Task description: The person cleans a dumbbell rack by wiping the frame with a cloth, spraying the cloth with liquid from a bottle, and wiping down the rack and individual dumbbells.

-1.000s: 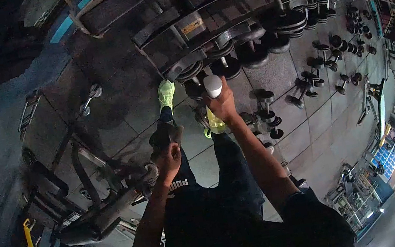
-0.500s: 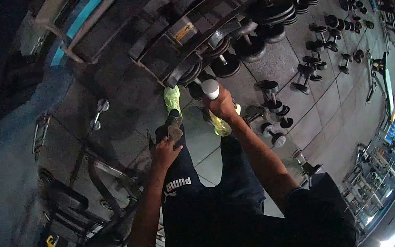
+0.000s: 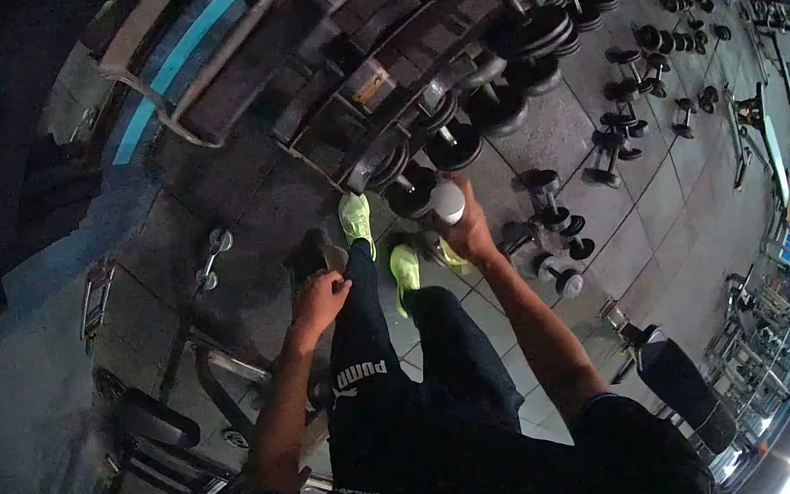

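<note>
My right hand (image 3: 467, 233) is wrapped round an object with a smooth, round white end (image 3: 448, 202). The rest of that object is hidden by my fingers, so I cannot tell its kind. My left hand (image 3: 320, 303) is closed, its knuckles up, beside my left leg. At its fingers shows a blurred, dark and brownish thing (image 3: 335, 257). Below and between the hands are my yellow-green shoes (image 3: 356, 220) on the tiled floor. Just beyond my right hand, a dark dumbbell (image 3: 411, 192) rests by the rack.
A long dumbbell rack (image 3: 372, 85) with weights runs across the front. Several dumbbells (image 3: 547, 197) lie on the floor to the right, and a silver-ended dumbbell (image 3: 215, 257) lies to the left. A padded bench (image 3: 155, 418) stands at lower left, another pad (image 3: 681, 379) at lower right.
My right hand with the white-ended object has shifted slightly right and down in view. My left fingers look more closed. My right shoe has moved inward, and the view has swung a little.
</note>
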### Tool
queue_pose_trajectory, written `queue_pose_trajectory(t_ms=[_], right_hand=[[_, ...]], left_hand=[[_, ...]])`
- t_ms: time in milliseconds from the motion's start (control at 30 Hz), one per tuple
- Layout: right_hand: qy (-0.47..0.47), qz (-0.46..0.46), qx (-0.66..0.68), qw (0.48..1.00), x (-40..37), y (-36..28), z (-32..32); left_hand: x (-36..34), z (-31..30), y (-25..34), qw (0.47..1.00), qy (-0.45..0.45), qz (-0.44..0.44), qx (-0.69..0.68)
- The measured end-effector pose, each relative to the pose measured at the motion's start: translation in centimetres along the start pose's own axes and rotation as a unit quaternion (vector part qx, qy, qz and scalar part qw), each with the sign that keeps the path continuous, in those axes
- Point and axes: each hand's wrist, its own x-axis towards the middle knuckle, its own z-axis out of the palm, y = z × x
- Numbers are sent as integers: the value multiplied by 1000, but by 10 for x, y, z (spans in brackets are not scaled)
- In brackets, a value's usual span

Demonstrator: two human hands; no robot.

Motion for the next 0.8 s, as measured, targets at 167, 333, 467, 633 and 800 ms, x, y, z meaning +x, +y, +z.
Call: queue_pose_trajectory(t_ms=[167, 333, 467, 633, 800], right_hand=[[93, -2, 55, 994, -23, 118, -30], [186, 87, 64, 977, -45, 237, -59], [256, 128, 15, 958, -61, 282, -67], [343, 131, -4, 930, -46, 434, -72], [439, 112, -100, 886, -23, 541, -78]], left_hand=[[9, 17, 6, 994, 43, 82, 59], [25, 45, -10, 992, 113, 62, 13], [43, 65, -24, 987, 153, 52, -10], [82, 72, -52, 995, 91, 34, -37], [122, 91, -87, 987, 83, 124, -58]])
